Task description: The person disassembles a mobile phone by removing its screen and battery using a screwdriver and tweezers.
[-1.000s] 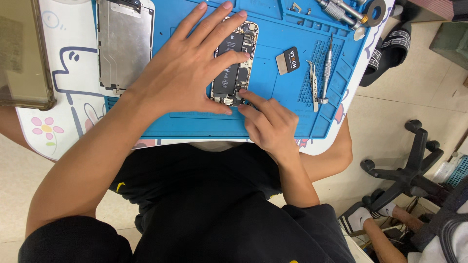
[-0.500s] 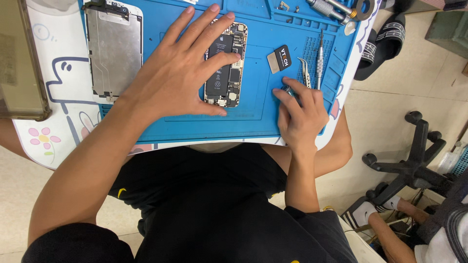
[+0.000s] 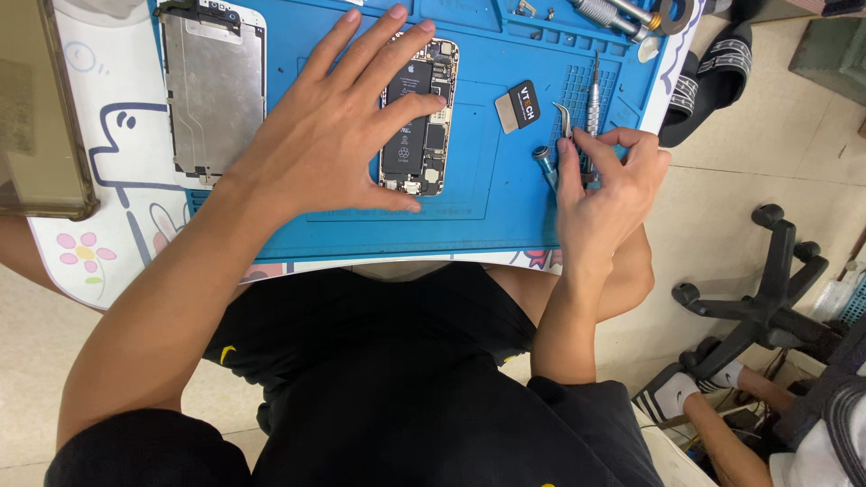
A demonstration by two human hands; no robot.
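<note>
An opened smartphone body point(image 3: 417, 117) with its battery and boards exposed lies on a blue repair mat point(image 3: 478, 194). My left hand point(image 3: 329, 126) rests flat over the phone's left side, fingers spread. My right hand point(image 3: 606, 185) is at the mat's right part, its fingers closed around curved metal tweezers point(image 3: 565, 122). A thin metal screwdriver point(image 3: 594, 90) lies just beyond them. The phone's detached screen panel point(image 3: 215, 90) lies face down at the mat's left.
A small dark card point(image 3: 519, 105) lies right of the phone. More metal tools point(image 3: 622, 13) sit at the mat's top right. A brownish tray point(image 3: 36, 108) stands at the far left. An office chair base point(image 3: 767, 289) and another person's foot point(image 3: 672, 397) are on the floor.
My right hand left the phone's lower edge, moved right across the mat and closed on the tweezers. My left hand stayed on the phone.
</note>
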